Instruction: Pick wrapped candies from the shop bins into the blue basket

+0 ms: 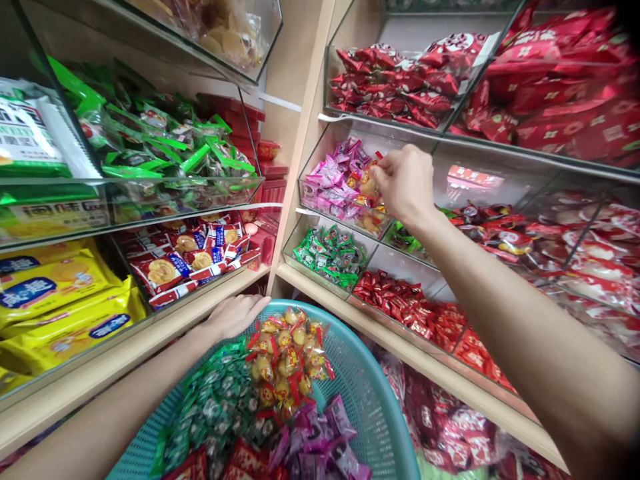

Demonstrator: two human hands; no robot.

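My right hand (409,183) reaches into a clear bin on the right shelf. Its thumb and fingers are pinched on a small candy packet (370,183), golden brown in clear wrap and partly covered by the fingers. Pink-wrapped candies (333,175) lie beside it in the same bin. My left hand (234,315) is over the far left rim of a teal plastic basket (387,387), fingers curving along it; its thumb is hidden. Inside the basket are golden candy packets (287,357), green-wrapped candies (220,403), purple-wrapped candies (320,437) and red packets (245,460).
Wooden shelves with glass-fronted bins meet in a corner. On the left are green packets (170,140), yellow packs (65,293) and red-white packets (185,257). To the right are small green candies (330,255), red candies (395,297) and large red bags (570,87).
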